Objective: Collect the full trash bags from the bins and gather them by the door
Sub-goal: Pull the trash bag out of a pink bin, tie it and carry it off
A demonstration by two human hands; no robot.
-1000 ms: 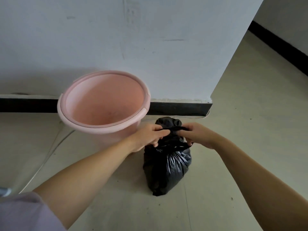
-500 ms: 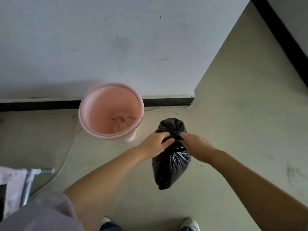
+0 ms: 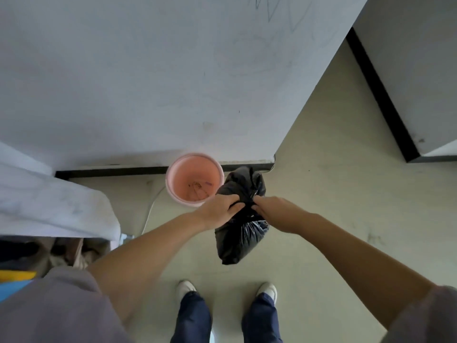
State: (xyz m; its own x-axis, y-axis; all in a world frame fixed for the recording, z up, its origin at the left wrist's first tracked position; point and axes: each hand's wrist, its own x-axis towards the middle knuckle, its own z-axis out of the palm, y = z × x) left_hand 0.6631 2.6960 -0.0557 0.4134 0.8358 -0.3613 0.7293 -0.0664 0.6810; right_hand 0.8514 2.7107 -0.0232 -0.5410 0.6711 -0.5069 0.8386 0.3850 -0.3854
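A person stands looking straight down at a crinkled black plastic trash bag (image 3: 241, 233), which both hands hold by its gathered neck. The left hand (image 3: 218, 211) has its fingers curled into the bunched plastic from the left, and the right hand (image 3: 273, 211) pinches the same bunch from the right, so each grip is closed tight on the bag, the two hands almost touching. Above the hands the loose top of the bag rises in a dark fold; below them the filled body of the bag hangs down toward the person's feet. Whether its bottom rests on the floor cannot be told from this angle.

Just left of the bag's top stands a round pink plastic bin (image 3: 194, 179), upright against the black skirting at the foot of a white wall (image 3: 173, 82). A few small scraps lie on the bin's bottom. The bag's top fold overlaps the bin's right rim in view. A thin white cable (image 3: 150, 206) runs along the pale floor (image 3: 333, 206) left of the bin.

At the left edge lies a bed covered in white cloth (image 3: 49, 201). Below, two white shoes (image 3: 185, 288) and dark blue trouser legs show.
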